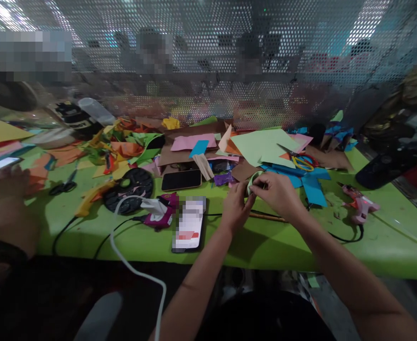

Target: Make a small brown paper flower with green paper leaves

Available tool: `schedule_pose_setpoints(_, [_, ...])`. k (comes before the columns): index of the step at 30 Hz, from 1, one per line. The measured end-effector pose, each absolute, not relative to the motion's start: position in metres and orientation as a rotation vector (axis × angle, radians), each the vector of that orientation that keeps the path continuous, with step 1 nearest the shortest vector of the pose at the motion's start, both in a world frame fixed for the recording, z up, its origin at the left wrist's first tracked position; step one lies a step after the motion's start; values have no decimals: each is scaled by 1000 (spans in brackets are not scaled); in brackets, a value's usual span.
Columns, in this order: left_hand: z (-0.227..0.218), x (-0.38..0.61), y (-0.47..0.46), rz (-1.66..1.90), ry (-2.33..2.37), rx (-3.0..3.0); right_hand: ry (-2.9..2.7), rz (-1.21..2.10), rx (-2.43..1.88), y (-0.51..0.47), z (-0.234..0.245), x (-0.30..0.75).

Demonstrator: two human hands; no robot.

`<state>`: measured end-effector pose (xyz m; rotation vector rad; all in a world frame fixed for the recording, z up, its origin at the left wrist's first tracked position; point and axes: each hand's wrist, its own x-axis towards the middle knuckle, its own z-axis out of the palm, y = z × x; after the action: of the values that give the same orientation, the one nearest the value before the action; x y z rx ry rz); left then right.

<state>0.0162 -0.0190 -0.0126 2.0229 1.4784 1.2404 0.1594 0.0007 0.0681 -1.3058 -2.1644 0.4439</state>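
Observation:
Above the green table, a small curled piece of light green paper (251,181) is pinched between my two hands. My left hand (237,204) grips it from the left and lower side, fingers bent. From the right, my right hand (278,193) pinches its edge between thumb and fingers. A thin brown stick (268,217) lies on the table under my hands, beside a black cable. Just beyond them are cut blue paper strips (314,189), a brown paper piece (244,171) and a large light green sheet (263,148).
A lit phone (190,225), a dark phone (182,180), and a magenta power strip (164,213) with a white cable lie left. A pink glue gun (358,204) and dark bottle (382,168) are right. Yellow-handled scissors (303,163) lie behind. Another person's hand (5,184) is far left.

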Motion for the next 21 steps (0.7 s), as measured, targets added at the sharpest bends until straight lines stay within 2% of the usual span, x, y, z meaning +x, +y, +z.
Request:
schedule_pose_setpoints(12, [-13,16,-17,1220,1550,2040,-2158,516,-1205,7,63,160])
schedule_pose_setpoints(21, [-14,15,-14,1390,1261,1845,-2217,625,-1083,14,68,170])
